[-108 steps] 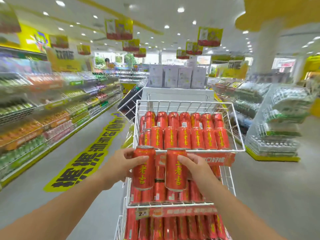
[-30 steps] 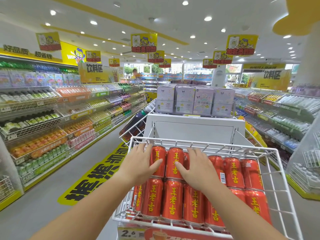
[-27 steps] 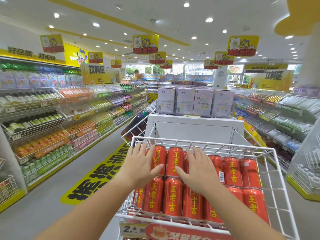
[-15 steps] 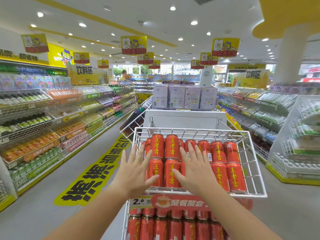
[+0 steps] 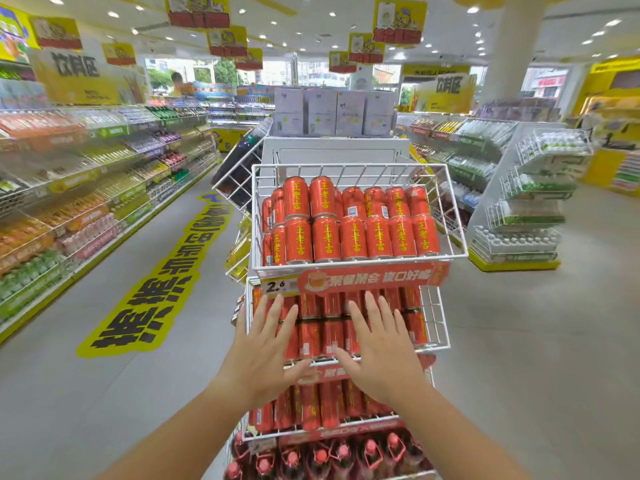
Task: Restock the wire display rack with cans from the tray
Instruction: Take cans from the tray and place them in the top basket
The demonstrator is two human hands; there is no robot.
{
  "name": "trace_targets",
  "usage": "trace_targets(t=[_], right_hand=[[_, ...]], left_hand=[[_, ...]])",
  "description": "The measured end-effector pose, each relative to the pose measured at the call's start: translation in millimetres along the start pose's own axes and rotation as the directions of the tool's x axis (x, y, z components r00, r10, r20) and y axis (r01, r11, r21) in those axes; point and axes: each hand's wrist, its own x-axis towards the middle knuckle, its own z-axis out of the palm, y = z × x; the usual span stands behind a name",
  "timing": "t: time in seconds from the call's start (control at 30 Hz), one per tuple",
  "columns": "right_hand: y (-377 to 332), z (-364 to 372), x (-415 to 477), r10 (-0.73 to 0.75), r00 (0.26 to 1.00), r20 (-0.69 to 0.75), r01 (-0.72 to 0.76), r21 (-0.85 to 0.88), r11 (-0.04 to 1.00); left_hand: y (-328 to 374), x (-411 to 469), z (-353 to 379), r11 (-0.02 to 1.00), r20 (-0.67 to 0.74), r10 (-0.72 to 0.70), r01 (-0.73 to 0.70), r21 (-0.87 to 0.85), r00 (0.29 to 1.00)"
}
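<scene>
Restocking near done: top basket (image 5: 450, 216) of rack filled with red cans (image 5: 353, 237); left hand (image 5: 266, 355) and right hand (image 5: 381, 355) empty, fingers spread; tray unseen.

Both hands (image 5: 266, 351) empty before stocked rack (image 5: 450, 251).

white wire display rack (image 5: 453, 216) has stacked baskets; top one's packed with upright red cans (image 5: 353, 237) in 2 rows, yellow lettering facing out, more red cans in the baskets below

Cans (image 5: 351, 223) in the top basket (image 5: 453, 233) of the wire rack, price strip (image 5: 353, 279) below, aisle shelves (image 5: 86, 188) left.
</scene>
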Motion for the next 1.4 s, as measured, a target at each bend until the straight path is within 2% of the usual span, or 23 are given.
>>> trace_targets(t=[0.13,0.27,0.57,0.7,0.83,0.87,0.97,1.13,1.23,1.4], right_hand=[[12,44,-41,0.018,0.998,0.065,-0.018,0.003,1.0],[30,122,-86,0.049,0.989,0.137,-0.049,0.001,0.999],[52,368,-213,0.06,0.935,0.351,-0.073,0.023,0.997],[57,484,-270,0.045,0.887,0.459,-0.083,0.064,0.994],[56,588,-315,0.044,0.843,0.536,-0.126,0.118,0.985],[57,611,-323,0.038,0.811,0.583,-0.138,0.128,0.982],[58,668,-337,0.024,0.741,0.671,-0.184,0.168,0.968],[57,755,-340,0.022,0.694,0.72,-0.28,0.241,0.929],[56,803,-334,0.035,0.679,0.733,-0.35,0.282,0.893],[53,868,-322,0.044,0.709,0.704,-0.396,0.346,0.85]], left_hand=[[25,-32,53,0.998,0.076,-0.005,0.01,-0.068,0.997],[53,-64,132,0.996,0.155,0.005,0.009,-0.088,0.988],[107,-172,378,0.995,0.353,-0.011,0.047,-0.092,0.936],[123,-227,489,0.99,0.438,-0.019,0.078,-0.119,0.899],[132,-278,592,0.974,0.526,-0.064,0.168,-0.152,0.848],[135,-289,614,0.965,0.547,-0.083,0.204,-0.165,0.833],[142,-314,671,0.902,0.634,-0.154,0.369,-0.222,0.758],[149,-323,753,0.723,0.708,-0.216,0.598,-0.347,0.672],[149,-317,800,0.657,0.742,-0.217,0.657,-0.369,0.634],[138,-308,876,0.587,0.731,-0.287,0.717,-0.377,0.619]])
